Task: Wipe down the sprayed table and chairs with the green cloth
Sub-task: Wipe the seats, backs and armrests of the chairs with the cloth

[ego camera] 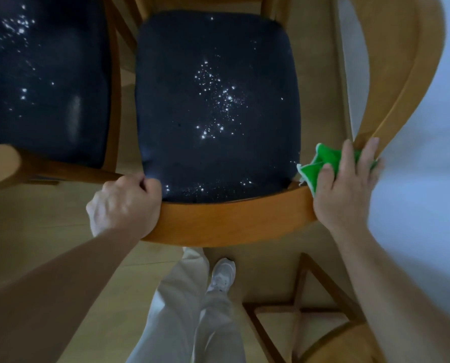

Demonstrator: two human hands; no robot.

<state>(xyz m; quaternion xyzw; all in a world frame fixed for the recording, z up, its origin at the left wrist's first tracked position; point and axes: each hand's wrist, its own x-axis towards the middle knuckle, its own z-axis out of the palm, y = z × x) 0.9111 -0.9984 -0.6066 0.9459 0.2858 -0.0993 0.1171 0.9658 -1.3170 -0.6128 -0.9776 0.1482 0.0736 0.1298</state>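
Head view: a wooden chair [226, 221] with a dark seat [213, 106] dotted with droplets is seen from above. Its back rail is gripped at one end by the left hand [125, 205]. At the other end the green cloth [323, 166] is pressed against the rail under the curled fingers of the right hand [347, 184]. A second chair [43, 74] stands to the left.
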